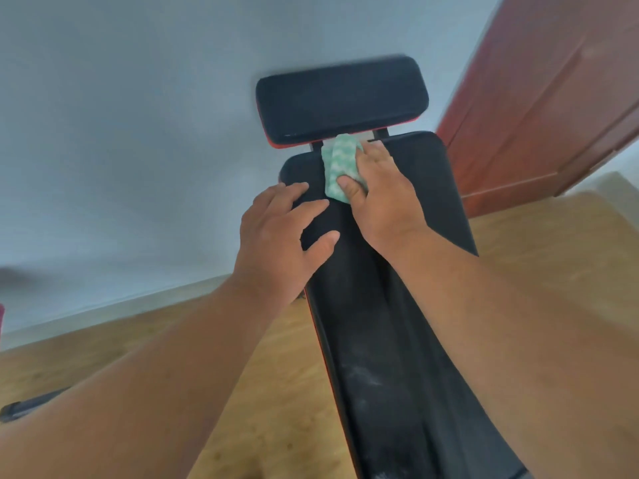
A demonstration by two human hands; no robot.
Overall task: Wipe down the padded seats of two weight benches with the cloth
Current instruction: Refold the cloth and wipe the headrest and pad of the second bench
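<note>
The long black padded bench pad point(390, 323) runs lengthwise away from the person toward a separate black headrest pad point(340, 98) set crosswise near the grey wall point(121, 150). At the pad's far end, the right hand point(383, 198) presses a folded green-and-white patterned cloth point(337, 160), thumb pinching it. The left hand point(280, 236) rests spread on the left edge. Whitish dust marks the nearer vinyl. Wood floor point(259, 392) lies open either side.

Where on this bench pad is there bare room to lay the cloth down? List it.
Free: the long pad below both wrists, dusty there. Crowded: its far end, where the right hand presses the cloth and the left hand rests on the edge.
</note>
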